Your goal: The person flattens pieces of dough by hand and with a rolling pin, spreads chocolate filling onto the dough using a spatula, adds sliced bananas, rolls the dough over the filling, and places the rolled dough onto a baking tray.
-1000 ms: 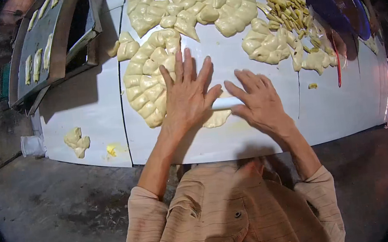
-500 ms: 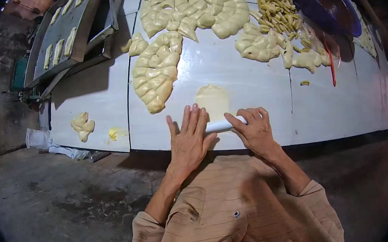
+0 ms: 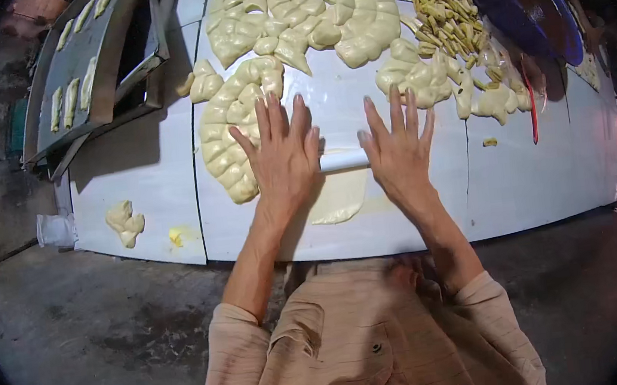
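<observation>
1. Fingers (image 3: 269, 125) of my left hand (image 3: 284, 163) are spread wide and flat, palm pressing down on one end of a white rolling pin (image 3: 343, 160); they close on nothing.
2. My right hand (image 3: 399, 157) matches it on the pin's other end, fingers splayed and flat, not wrapped round.
3. Between the two hands the pin lies crosswise, its long axis running left to right, with only its middle showing; both hands sit about equally on it.
4. Just nearer me than the pin, a thin flattened sheet of dough (image 3: 339, 200) lies on the white counter (image 3: 143, 195).
5. Beyond my fingertips, rows of cut dough pieces (image 3: 231, 137) curve across the counter; a tray of shaped pieces (image 3: 74, 74) stands off to the left.
</observation>
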Demonstrator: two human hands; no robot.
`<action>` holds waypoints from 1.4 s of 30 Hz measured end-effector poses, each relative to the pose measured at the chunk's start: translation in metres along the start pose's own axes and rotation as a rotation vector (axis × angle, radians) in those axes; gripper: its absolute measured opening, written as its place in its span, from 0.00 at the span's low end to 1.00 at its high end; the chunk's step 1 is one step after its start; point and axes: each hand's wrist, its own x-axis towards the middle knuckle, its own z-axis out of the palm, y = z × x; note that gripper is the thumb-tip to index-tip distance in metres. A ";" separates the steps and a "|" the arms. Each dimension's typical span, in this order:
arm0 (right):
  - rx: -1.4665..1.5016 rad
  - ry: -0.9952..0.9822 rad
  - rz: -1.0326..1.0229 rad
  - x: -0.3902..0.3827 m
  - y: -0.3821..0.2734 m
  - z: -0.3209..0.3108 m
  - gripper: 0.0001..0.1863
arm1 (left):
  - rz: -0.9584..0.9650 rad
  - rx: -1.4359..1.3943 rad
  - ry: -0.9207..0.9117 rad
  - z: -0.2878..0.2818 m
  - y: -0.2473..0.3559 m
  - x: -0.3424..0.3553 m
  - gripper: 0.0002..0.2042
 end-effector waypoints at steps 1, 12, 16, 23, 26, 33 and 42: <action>-0.028 0.042 0.014 0.012 0.002 0.006 0.28 | -0.010 -0.004 0.007 -0.003 0.000 0.014 0.28; 0.383 -0.135 -0.347 0.033 0.026 -0.018 0.26 | 0.160 -0.066 0.285 0.009 -0.020 0.089 0.24; 0.239 -0.046 -0.030 0.017 0.043 -0.016 0.23 | 0.209 -0.248 0.223 -0.015 -0.019 0.041 0.23; 0.227 -0.198 -0.378 -0.001 -0.001 -0.035 0.39 | 0.333 -0.168 -0.240 -0.019 0.008 -0.031 0.36; 0.175 -0.264 -0.369 -0.012 -0.005 -0.009 0.47 | 0.308 -0.150 -0.248 -0.015 0.006 -0.032 0.42; 0.159 -0.283 -0.350 -0.018 -0.002 -0.020 0.45 | 0.261 -0.146 -0.241 -0.019 -0.001 -0.036 0.41; 0.229 -0.469 -0.391 -0.112 -0.018 -0.047 0.41 | 0.266 -0.178 -0.428 -0.039 -0.004 -0.121 0.39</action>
